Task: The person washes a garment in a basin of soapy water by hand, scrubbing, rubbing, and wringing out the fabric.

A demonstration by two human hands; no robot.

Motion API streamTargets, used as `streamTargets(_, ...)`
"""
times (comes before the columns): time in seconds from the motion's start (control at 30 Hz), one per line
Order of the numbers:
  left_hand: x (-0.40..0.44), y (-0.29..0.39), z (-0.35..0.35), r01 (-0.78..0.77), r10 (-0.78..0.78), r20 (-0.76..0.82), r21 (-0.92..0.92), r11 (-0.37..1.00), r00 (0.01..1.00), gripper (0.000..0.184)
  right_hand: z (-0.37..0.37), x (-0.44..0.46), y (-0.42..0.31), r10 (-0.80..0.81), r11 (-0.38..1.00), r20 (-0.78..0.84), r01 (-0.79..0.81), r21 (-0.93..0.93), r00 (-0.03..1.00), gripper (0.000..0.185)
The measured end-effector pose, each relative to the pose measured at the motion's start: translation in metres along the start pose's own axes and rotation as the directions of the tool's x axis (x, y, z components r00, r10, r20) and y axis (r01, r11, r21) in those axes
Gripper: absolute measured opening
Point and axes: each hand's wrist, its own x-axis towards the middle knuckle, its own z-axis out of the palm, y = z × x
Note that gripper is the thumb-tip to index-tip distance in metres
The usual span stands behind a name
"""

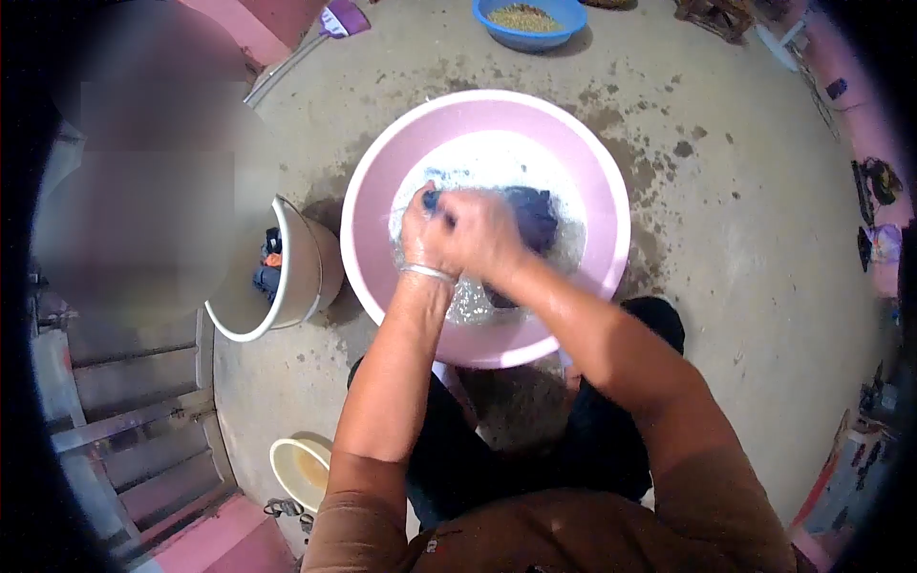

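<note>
A large pink basin [608, 191] holds soapy water with white suds. Dark wet cloth [535, 218] lies in the water at the right of my hands. Over the middle of the basin, my left hand [427, 234] is closed around a bit of dark cloth that shows at its fingertips. My right hand [480, 229], blurred by motion, presses against it with curled fingers, and the dark cloth shows between the two hands. A pale bangle circles my left wrist.
Left of the basin stands a white bucket [315, 253] with dark and orange cloth. A small cream tub [287, 468] is at the lower left. Beyond the basin are a blue bowl [525, 38] of grain-like pieces and a purple broom [344, 19].
</note>
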Motion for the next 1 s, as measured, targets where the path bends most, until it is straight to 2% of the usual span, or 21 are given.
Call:
streamTargets(0.07, -0.019, 0.005, 0.031, 0.105, -0.112, -0.069, -0.102, 0.989, 0.991, 0.025, -0.004, 0.016, 0.023, 0.294, 0.953, 0.078, -0.298, 0.046, 0.953, 0.026)
streamTargets(0.1, -0.024, 0.013, 0.038, 0.158, -0.164, -0.122, -0.053, 0.986, 0.979, 0.024, -0.001, 0.012, 0.025, 0.265, 0.964, 0.045, -0.266, 0.004, 0.963, 0.029)
streamTargets(0.13, -0.014, 0.005, 0.022, 0.179, -0.181, -0.039, -0.058, 0.982, 0.983, 0.026, 0.005, 0.011, 0.026, 0.231, 0.972, 0.012, -0.231, -0.036, 0.973, 0.032)
streamTargets(0.2, -0.012, 0.011, 0.01, 0.033, -0.047, 0.064, 0.203, 0.979, 0.997, 0.022, 0.008, 0.007, 0.009, 0.163, 0.985, 0.062, -0.166, 0.045, 0.985, 0.031)
streamTargets(0.23, -0.009, 0.026, 0.006, 0.278, -0.278, 0.035, -0.002, 0.961, 0.96, 0.026, 0.005, -0.001, -0.012, 0.033, 0.998, 0.112, -0.039, 0.053, 0.993, 0.03)
streamTargets(0.27, -0.026, 0.043, 0.022, 0.227, -0.226, 0.077, -0.012, 0.974, 0.971, 0.027, 0.002, -0.004, -0.028, -0.108, 0.993, 0.161, 0.098, 0.066, 0.981, 0.031)
streamTargets(0.33, 0.004, 0.029, -0.013, 0.273, -0.259, 0.182, -0.059, 0.96, 0.949, 0.024, 0.007, -0.003, -0.015, -0.15, 0.989, 0.103, 0.149, 0.014, 0.983, 0.032)
streamTargets(0.37, -0.001, 0.027, -0.002, 0.297, -0.295, 0.061, -0.02, 0.955, 0.953, 0.023, 0.0, 0.011, 0.004, 0.153, 0.988, 0.129, -0.156, 0.011, 0.98, 0.032)
streamTargets(0.4, -0.008, 0.028, 0.012, 0.311, -0.31, -0.057, 0.017, 0.95, 0.949, 0.023, -0.006, 0.025, 0.024, 0.43, 0.9, 0.152, -0.436, 0.008, 0.89, 0.032)
streamTargets(0.43, -0.018, 0.034, 0.017, 0.404, -0.403, 0.028, -0.019, 0.915, 0.915, 0.021, -0.009, 0.029, 0.049, 0.435, 0.9, 0.194, -0.432, -0.06, 0.879, 0.03)
streamTargets(0.47, -0.01, 0.029, 0.0, 0.398, -0.388, 0.101, -0.098, 0.912, 0.916, 0.029, -0.008, 0.029, 0.074, 0.446, 0.895, 0.232, -0.428, -0.126, 0.864, 0.03)
streamTargets(0.53, -0.017, 0.049, 0.003, 0.353, -0.346, 0.082, -0.093, 0.931, 0.935, 0.04, -0.016, 0.024, 0.09, 0.212, 0.885, 0.559, -0.4, 0.239, 0.802, 0.05)
streamTargets(0.57, -0.018, 0.058, 0.009, 0.331, -0.321, 0.097, -0.109, 0.937, 0.942, 0.053, -0.026, 0.016, 0.09, 0.167, 0.913, 0.642, -0.363, 0.185, 0.748, 0.052)
streamTargets(0.6, -0.014, 0.064, -0.001, 0.348, -0.333, 0.151, -0.088, 0.933, 0.931, 0.054, -0.035, 0.01, 0.085, 0.127, 0.939, 0.716, -0.316, 0.136, 0.687, 0.055)
streamTargets(0.67, -0.013, 0.063, -0.004, 0.321, -0.32, 0.061, -0.009, 0.947, 0.945, 0.051, -0.042, 0.014, 0.076, 0.206, 0.967, 0.82, -0.239, -0.087, 0.534, 0.055)
streamTargets(0.7, -0.015, 0.06, -0.003, 0.265, -0.274, 0.138, 0.079, 0.961, 0.952, 0.051, -0.043, 0.013, 0.074, 0.213, 0.936, 0.764, -0.352, 0.02, 0.61, 0.045)
streamTargets(0.73, -0.02, 0.057, -0.004, 0.149, -0.225, 0.226, 0.31, 0.939, 0.948, 0.055, -0.047, 0.02, 0.075, 0.268, 0.892, 0.714, -0.447, 0.07, 0.647, 0.038)
streamTargets(0.8, -0.019, 0.046, -0.032, -0.112, -0.172, 0.264, 0.793, 0.598, 0.949, 0.057, -0.056, 0.029, 0.078, 0.304, 0.813, 0.531, -0.506, 0.289, 0.791, 0.031)
streamTargets(0.87, -0.019, 0.044, -0.043, -0.058, -0.406, 0.197, 0.942, 0.332, 0.892, 0.054, -0.058, 0.038, 0.09, 0.421, 0.673, 0.349, -0.547, 0.499, 0.837, 0.025)
streamTargets(0.93, -0.021, 0.042, -0.041, 0.034, -0.309, 0.18, 0.816, 0.577, 0.934, 0.044, -0.053, 0.047, 0.103, 0.478, 0.538, 0.276, -0.526, 0.658, 0.834, 0.021)
streamTargets(1.0, -0.028, 0.048, -0.02, -0.004, -0.148, 0.215, 0.581, 0.814, 0.965, 0.037, -0.048, 0.052, 0.103, 0.5, 0.486, 0.214, -0.477, 0.732, 0.839, 0.025)
